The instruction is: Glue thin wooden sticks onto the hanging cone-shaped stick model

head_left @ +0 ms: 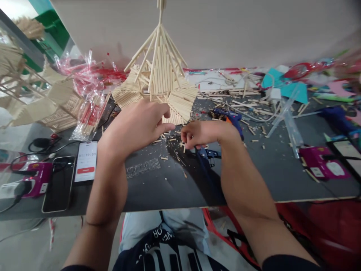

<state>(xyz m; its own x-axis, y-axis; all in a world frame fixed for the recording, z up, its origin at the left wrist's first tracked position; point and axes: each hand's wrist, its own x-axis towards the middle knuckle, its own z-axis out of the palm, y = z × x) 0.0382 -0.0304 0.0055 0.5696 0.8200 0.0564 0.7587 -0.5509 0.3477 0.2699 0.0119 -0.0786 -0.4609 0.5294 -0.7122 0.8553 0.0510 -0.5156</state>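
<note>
A model built of thin wooden sticks, with a pointed frame on top and fan-like panels around its base, stands in front of me. My left hand is at its front base, thumb and forefinger curled around a low panel; the other fingers are hidden. Just to the right, my right hand is closed, bent at the wrist, with a short wooden stick between the fingertips. Beneath that hand lies a dark blue tool with a black frame, partly covered by my arm.
Stick offcuts litter the dark table. A blue glue gun lies beyond my right wrist. Two phones and a purple power adapter are at left, another purple adapter at right. Another stick model stands far left.
</note>
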